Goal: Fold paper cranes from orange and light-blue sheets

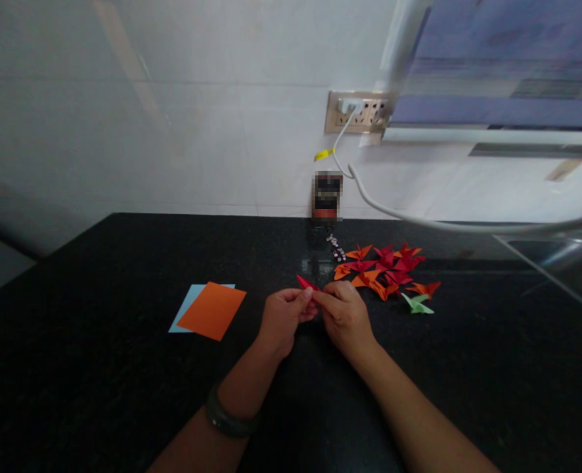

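Observation:
A small folded red paper piece (307, 283) is pinched between both hands above the black countertop (98, 368). My left hand (284, 320) grips it from the left with fingers curled, a dark band on the wrist. My right hand (344, 315) meets it from the right, thumb and fingers pressed on the paper. Just right of my hands lies a pile of folded red and orange paper figures (384, 269), with a green one (417, 304) at its near edge.
An orange sheet (212, 311) lies on a light blue sheet (185, 309) left of my hands. A small dark object (327, 197) stands against the white wall. A white cable (399, 213) runs from a wall socket (357, 113). A clear panel (557, 263) stands at right.

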`<state>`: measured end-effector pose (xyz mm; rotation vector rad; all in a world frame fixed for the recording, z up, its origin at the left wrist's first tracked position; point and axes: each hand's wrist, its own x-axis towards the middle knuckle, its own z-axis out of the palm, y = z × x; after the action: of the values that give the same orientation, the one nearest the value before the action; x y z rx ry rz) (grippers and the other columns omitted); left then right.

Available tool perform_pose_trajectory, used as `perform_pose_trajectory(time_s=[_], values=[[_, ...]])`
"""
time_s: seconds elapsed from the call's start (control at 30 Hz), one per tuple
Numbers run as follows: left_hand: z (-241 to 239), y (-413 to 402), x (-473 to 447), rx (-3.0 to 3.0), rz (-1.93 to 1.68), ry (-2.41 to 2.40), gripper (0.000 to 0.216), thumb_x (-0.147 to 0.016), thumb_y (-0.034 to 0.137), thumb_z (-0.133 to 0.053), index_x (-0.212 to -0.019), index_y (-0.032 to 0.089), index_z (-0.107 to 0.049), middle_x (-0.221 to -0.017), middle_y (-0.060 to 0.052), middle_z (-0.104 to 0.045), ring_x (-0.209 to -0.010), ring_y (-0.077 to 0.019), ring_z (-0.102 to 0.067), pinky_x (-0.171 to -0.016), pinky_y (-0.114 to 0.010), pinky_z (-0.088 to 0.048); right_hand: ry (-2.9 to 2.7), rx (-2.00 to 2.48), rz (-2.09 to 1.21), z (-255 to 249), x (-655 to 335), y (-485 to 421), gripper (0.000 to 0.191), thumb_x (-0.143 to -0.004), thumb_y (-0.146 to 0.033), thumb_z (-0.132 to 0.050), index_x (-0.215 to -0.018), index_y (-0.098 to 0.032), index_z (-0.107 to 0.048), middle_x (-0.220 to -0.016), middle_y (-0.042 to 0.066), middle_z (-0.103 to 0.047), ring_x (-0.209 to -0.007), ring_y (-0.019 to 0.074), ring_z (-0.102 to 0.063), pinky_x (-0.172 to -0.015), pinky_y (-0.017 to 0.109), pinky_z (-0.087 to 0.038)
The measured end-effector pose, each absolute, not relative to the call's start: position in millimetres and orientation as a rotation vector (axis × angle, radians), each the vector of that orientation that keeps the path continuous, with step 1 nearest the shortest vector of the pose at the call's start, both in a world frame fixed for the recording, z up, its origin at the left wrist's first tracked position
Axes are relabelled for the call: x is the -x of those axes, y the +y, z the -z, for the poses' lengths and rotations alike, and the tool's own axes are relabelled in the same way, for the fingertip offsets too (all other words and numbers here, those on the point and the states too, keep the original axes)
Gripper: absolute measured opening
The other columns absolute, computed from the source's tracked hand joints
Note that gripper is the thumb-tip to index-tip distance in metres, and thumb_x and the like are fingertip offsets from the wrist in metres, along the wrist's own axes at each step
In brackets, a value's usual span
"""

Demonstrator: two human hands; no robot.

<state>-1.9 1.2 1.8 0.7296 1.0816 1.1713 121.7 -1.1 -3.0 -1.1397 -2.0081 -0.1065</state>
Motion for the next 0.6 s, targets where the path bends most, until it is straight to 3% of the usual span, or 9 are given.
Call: perform_pose_trajectory(time_s=[0.43, 0.6], values=[[-2.1, 0.4, -0.4, -0.703, -1.228, 0.998, 0.024, -0.061, 0.033, -0.066, -0.056, 0.012, -0.057, -0.049, 0.003, -0.053, -0.042, -0.0048, -0.045, -0.046, -0.019, -0.036, -2.003, 1.075, 0.109, 1.5, -118.6, -4.1, 0.024, -0.080, -0.013, -0.043, -0.076, -0.019, -0.065, -0.071, 0.006, -0.055, -0.069, 0.0160, -0.048, -0.061, 0.028, -0.042], [-2.1, 2.6, 3.6, -0.773, -1.284, 0.978, 0.020, -0.063, 0.032, -0.063, -0.057, 0.014, -0.056, -0.051, 0.004, -0.052, -0.046, -0.0058, -0.045, -0.049, -0.019, -0.037, -1.899, 1.027, -0.157, 0.9, -119.9, -6.8, 0.021, -0.072, -0.014, -0.050, -0.090, -0.021, -0.061, -0.083, 0.006, -0.053, -0.080, 0.0179, -0.050, -0.068, 0.032, -0.044]])
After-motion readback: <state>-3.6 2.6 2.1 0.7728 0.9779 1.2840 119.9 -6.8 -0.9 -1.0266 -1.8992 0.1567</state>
